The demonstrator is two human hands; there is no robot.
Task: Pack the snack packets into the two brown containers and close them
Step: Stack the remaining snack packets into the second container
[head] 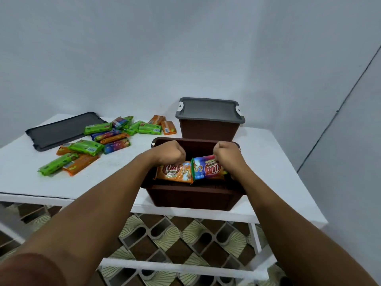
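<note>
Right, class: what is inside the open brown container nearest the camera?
An orange packet, held by the left hand, and a multicoloured packet, held by the right hand. Whatever lies beneath them is covered by packets and hands.

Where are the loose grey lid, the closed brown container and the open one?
Loose grey lid (pixel 65 130), head view: middle of its flat top.
Closed brown container (pixel 208 131), head view: brown front wall below its lid.
Open brown container (pixel 189 197), head view: near front wall.
</note>
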